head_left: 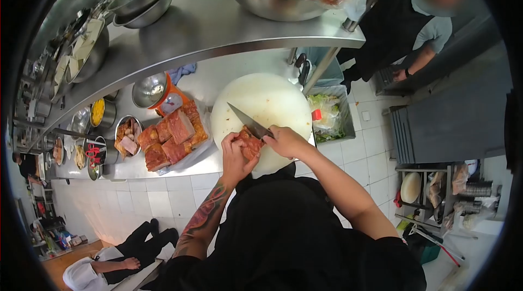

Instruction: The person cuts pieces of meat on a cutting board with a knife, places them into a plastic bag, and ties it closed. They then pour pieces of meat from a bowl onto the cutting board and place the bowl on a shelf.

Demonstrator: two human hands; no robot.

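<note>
On the round white chopping board point(261, 92) lies a chunk of browned roast pork point(250, 145). My left hand point(235, 152) grips it from the left, fingers curled over its side. In my right hand point(284, 143) is a kitchen knife point(248, 119), held by the handle, its blade pointing up and left across the board, close beside the meat. Small crumbs are scattered on the board. Left of it, a tray point(188, 156) lined with plastic carries several larger slabs of roast pork point(173, 130).
A steel bowl point(150, 90) and a bowl of meat pieces point(128, 134) stand left of the pork. Overhead runs a steel shelf point(229, 29) bearing a large basin point(272, 5). A bin of lettuce point(328, 117) sits right of the board. Co-workers are at upper right and lower left.
</note>
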